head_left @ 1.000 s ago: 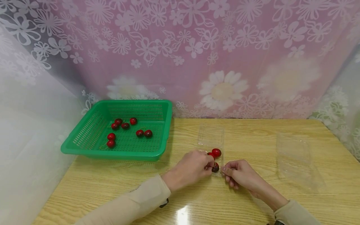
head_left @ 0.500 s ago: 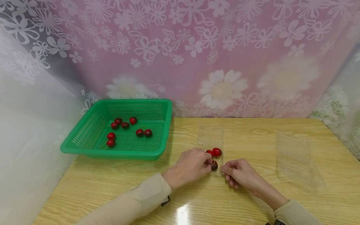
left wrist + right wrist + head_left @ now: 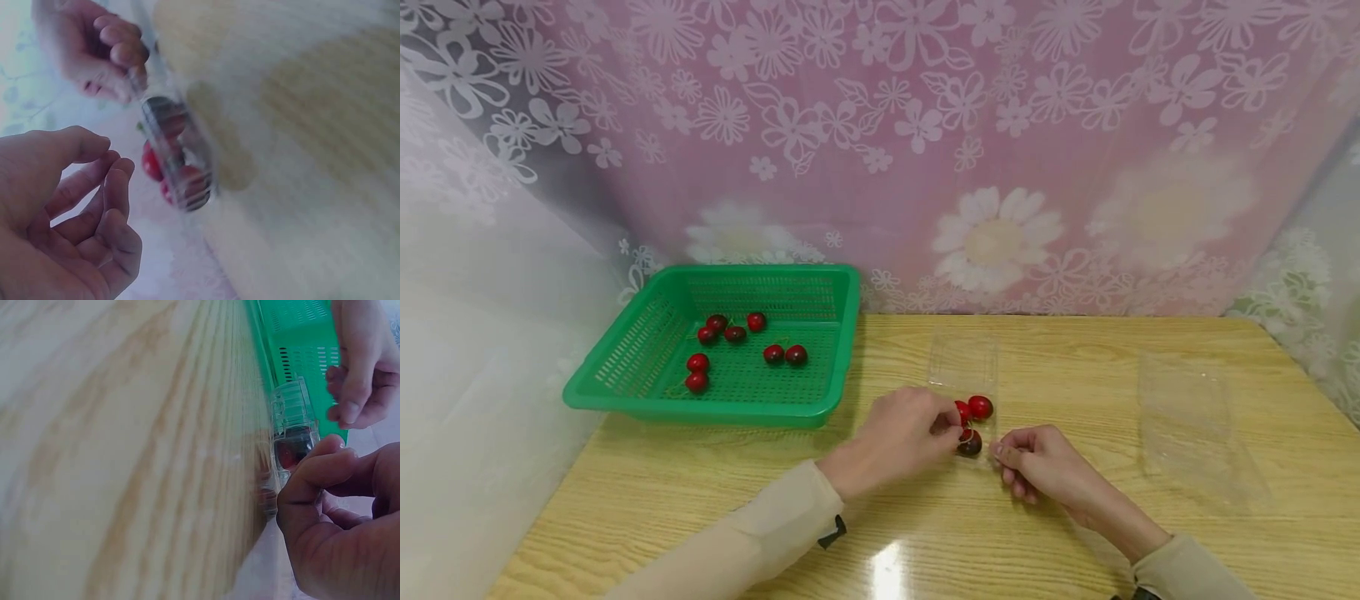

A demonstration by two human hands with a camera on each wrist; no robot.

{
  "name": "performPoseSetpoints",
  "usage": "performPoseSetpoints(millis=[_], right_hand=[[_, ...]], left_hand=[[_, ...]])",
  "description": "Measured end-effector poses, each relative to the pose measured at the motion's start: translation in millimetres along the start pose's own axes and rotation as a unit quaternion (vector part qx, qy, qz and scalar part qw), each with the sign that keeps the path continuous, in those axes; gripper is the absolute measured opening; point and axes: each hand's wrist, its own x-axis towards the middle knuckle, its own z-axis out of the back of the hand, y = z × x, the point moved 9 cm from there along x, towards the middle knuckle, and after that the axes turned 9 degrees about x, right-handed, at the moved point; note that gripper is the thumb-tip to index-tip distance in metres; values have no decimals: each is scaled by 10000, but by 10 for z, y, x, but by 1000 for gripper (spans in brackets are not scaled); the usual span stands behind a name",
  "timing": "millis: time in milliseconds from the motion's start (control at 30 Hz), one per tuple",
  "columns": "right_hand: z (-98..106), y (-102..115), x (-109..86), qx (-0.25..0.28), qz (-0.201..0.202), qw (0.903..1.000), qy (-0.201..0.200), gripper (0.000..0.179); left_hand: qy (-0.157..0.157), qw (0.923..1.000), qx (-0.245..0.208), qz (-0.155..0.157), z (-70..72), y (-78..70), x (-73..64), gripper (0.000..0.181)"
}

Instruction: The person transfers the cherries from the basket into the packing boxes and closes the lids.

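Observation:
A small clear plastic box (image 3: 962, 365) lies with its lid folded back on the table, several red cherries (image 3: 981, 407) in its near half. My left hand (image 3: 906, 433) is at the box's left side, fingertips right by a dark cherry (image 3: 969, 443) and its stem. In the left wrist view the thumb and fingers of the left hand (image 3: 81, 219) are loosely curled, with nothing between them. My right hand (image 3: 1048, 462) pinches the near right edge of the box between thumb and forefinger; the left wrist view shows that grip on the box's end too.
A green plastic basket (image 3: 715, 410) stands at the left, with several cherries (image 3: 734, 334) on its floor, some joined by stems. Another clear plastic box (image 3: 1195, 425) lies open at the right. Behind the wooden table (image 3: 1060, 367) hangs a flowered pink curtain (image 3: 850, 167).
My left hand has drawn back slightly to the left from the cherries, its fingers loosening. The dark near cherry has shifted a little left inside the box. My right hand stays put.

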Motion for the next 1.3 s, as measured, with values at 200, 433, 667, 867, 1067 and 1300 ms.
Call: performPoseSetpoints(millis=[200, 433, 667, 867, 1067, 1300], right_hand=[[-6, 1, -10, 14, -32, 10000, 7, 25], [2, 5, -14, 0, -29, 10000, -19, 25], [7, -7, -13, -6, -52, 10000, -18, 25], [7, -12, -14, -30, -59, 10000, -13, 25], [-2, 2, -16, 8, -1, 10000, 23, 25], [-4, 6, -10, 15, 4, 10000, 9, 25]], left_hand=[[-205, 9997, -106, -87, 195, 55, -41, 12], [-97, 9999, -33, -19, 357, 127, -76, 13], [-232, 9994, 237, -40, 607, 192, -63, 13], [-281, 9992, 202, 212, 838, 361, -25, 15], [-305, 9978, 93, 573, 1078, 638, 38, 16], [-315, 9950, 193, 932, 1318, 996, 141, 17]])
